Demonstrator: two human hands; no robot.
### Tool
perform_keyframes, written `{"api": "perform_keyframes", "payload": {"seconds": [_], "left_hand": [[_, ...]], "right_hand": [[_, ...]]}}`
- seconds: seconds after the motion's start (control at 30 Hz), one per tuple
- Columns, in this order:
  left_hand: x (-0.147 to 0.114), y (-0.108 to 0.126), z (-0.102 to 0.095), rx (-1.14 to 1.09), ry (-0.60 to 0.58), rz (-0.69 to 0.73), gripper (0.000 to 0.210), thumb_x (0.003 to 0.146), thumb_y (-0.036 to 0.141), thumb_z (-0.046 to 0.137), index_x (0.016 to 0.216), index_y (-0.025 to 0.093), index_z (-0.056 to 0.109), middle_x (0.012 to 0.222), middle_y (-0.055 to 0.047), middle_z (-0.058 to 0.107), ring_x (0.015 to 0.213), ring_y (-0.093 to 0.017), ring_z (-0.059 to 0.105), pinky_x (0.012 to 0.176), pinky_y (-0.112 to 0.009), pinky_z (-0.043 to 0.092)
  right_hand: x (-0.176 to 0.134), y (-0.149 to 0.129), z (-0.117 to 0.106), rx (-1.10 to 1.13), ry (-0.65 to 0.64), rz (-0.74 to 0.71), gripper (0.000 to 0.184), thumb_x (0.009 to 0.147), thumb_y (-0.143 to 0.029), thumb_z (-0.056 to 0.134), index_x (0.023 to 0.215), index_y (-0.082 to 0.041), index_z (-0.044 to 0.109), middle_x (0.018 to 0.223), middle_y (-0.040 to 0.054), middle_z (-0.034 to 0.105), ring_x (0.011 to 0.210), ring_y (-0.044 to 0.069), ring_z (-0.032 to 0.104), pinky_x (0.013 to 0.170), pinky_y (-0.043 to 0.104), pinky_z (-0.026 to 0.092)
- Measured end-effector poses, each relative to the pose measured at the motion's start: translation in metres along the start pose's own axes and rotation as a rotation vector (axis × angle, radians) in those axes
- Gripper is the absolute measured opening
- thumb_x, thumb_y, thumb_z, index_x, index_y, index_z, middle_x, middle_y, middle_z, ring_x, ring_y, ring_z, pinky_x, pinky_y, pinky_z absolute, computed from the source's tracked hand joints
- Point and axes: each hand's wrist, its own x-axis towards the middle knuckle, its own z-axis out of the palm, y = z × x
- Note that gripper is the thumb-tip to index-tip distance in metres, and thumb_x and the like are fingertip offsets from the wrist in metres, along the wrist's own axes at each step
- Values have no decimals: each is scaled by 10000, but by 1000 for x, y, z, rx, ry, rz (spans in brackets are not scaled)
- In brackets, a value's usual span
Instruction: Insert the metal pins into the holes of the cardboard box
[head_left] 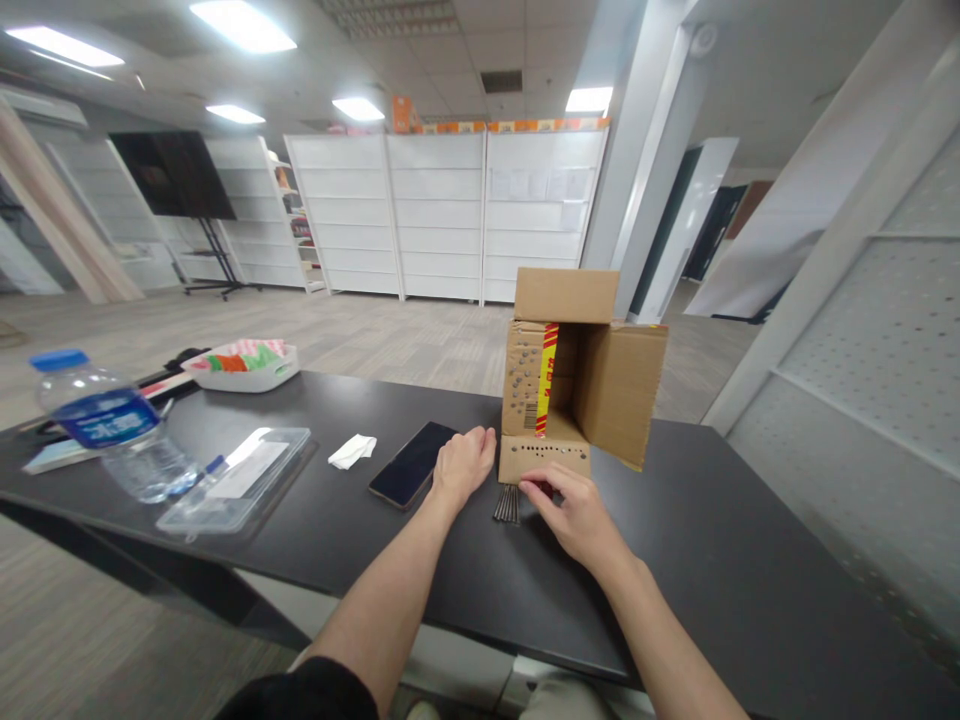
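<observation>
An open cardboard box (523,385) stands on its side, its opening facing me. Dark round heads stud its left flap, and the lower flap (544,452) has rows of small holes with a larger dark spot near each end. My left hand (466,462) is closed just left of the box, beside the phone (412,465); what its curled fingers hold, if anything, is hidden. At the lower flap's bottom edge, my right hand (574,510) has thumb and forefinger pinched together. Anything between those fingertips is too small to name. Several screws (506,505) lie side by side below the flap.
Left of the phone lie a crumpled white tissue (352,451) and a clear plastic case (244,480). A water bottle (112,425) with a blue cap stands farther left. A white basket (244,375) holds colourful packets. The black table (712,560) ends close to my body.
</observation>
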Motion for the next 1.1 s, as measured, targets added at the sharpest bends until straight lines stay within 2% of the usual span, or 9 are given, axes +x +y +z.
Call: {"api": "perform_keyframes", "payload": {"seconds": [0.47,0.87,1.1], "left_hand": [[1,-1,2,-14,4,4,562,964,487,160,893,205,641,893,-122,705,844,-242,675,708,-305,436],[0,-1,1,-6,13,15,559,966,477,159,874,204,638,879,-125,705,834,-255,679,683,-310,440],[-1,2,-4,-30,-20,-9,542,967,476,179,887,202,640,904,-129,704,855,-247,677,711,-307,438]], "right_hand": [[-2,-10,-2,121,-177,110,89,815,-160,551,792,-181,634,709,-1,607,655,130,531,617,245,413],[-4,-9,0,42,-252,141,136,720,-77,525,729,-178,616,644,-31,571,597,112,498,566,216,371],[-6,-7,0,10,-300,154,165,670,-60,502,724,-181,600,626,-38,569,576,109,496,547,206,361]]}}
